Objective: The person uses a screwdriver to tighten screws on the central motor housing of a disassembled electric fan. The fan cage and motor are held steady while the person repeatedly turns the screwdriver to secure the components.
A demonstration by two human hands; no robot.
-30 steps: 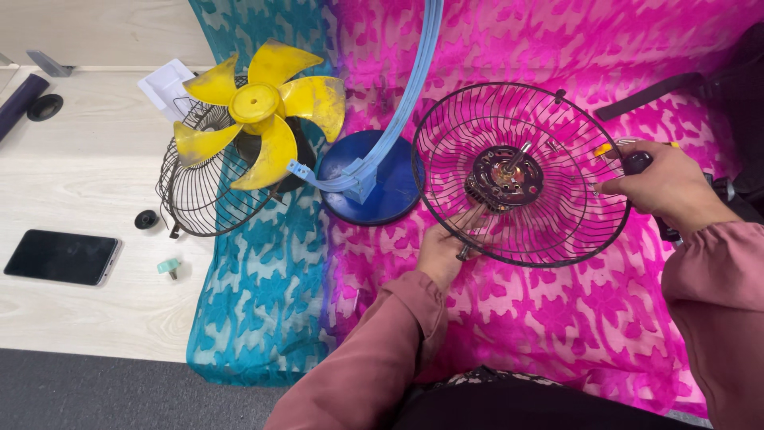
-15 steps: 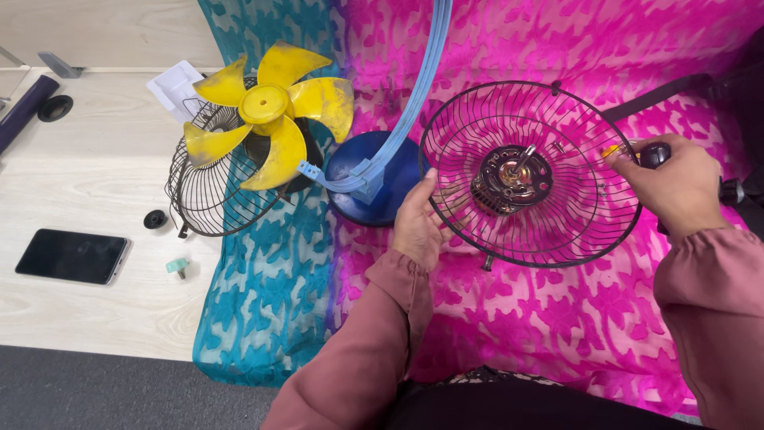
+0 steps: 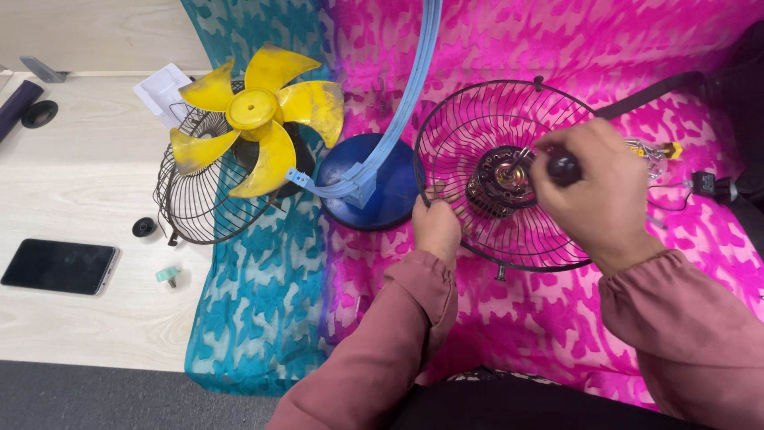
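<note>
Two hands of mine on the fan guard (image 3: 509,175), which lies on the pink cloth (image 3: 557,334).
My left hand (image 3: 436,227) clasps its rim; my right hand (image 3: 593,187) clenches a dark-handled screwdriver (image 3: 561,167) at the motor hub (image 3: 497,179).

Bright, even light; soft shadows, sharp focus.

A yellow fan blade (image 3: 255,111) rests on a black wire grille (image 3: 191,199) at the far left, where the wooden floor (image 3: 72,318) meets a teal patterned cloth (image 3: 247,318). A round blue base (image 3: 390,199) with a light blue stand arm (image 3: 414,87) sits just to its right, on the seam with a pink patterned cloth (image 3: 541,334). A dark phone (image 3: 57,266) lies on the floor to the left; near it are a small teal knob (image 3: 167,275) and a black round cap (image 3: 144,227). A white packet (image 3: 163,86) lies behind the grille.
</note>
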